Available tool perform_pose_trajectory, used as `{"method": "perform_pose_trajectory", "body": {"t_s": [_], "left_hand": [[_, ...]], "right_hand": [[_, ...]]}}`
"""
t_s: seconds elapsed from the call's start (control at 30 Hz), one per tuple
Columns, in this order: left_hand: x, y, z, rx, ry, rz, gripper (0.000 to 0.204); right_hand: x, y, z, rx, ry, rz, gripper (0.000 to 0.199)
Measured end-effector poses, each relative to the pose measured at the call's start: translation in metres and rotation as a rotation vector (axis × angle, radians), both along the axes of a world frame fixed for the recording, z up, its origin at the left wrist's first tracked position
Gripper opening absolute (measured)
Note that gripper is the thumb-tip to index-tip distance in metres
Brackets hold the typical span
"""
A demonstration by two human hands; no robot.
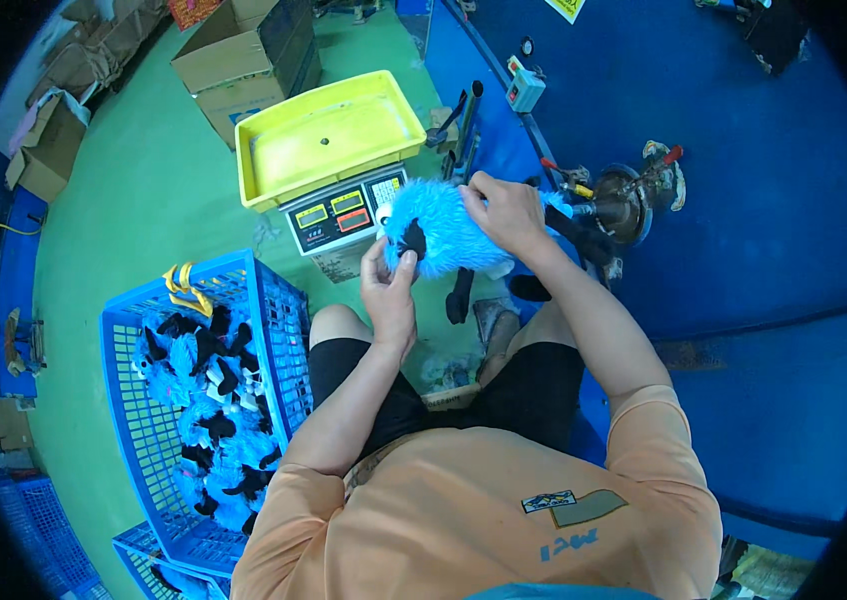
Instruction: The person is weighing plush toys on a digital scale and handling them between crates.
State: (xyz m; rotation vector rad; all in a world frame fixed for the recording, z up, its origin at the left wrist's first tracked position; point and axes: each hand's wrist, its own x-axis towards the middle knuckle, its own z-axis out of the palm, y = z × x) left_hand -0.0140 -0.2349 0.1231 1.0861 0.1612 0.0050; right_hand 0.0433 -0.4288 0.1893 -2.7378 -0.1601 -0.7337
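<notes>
Between my two hands is a furry blue plush toy [453, 230] with a white eye, a black mouth patch and black limbs. My left hand [390, 300] pinches its face end, the thumb on the black patch. From above, my right hand [505, 212] grips the toy's body, fingers curled into the fur. The toy's other end lies next to a round metal fitting [623, 204] on the blue machine wall; whether they touch is hidden behind my right hand and forearm.
At my left, a blue plastic crate [285, 330] holds several similar plush toys [208, 400]. A scale [343, 212] with a yellow tray [405, 110] stands ahead, in front of a cardboard box [233, 100]. The blue machine [743, 230] fills the right side, with a small switch box [525, 90].
</notes>
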Motion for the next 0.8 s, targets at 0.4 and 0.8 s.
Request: {"method": "perform_pose_trajectory", "body": {"t_s": [0.4,0.8], "left_hand": [[-0.006,-0.002,-0.054,-0.160,0.092,-0.024,0.057],[0.001,-0.040,-0.016,-0.406,0.047,-0.070,0.050]], "right_hand": [[0.002,0.027,0.010,0.059,0.123,0.111,0.027],[0.003,0.033,0.013,0.051,0.196,0.048,0.026]]}}
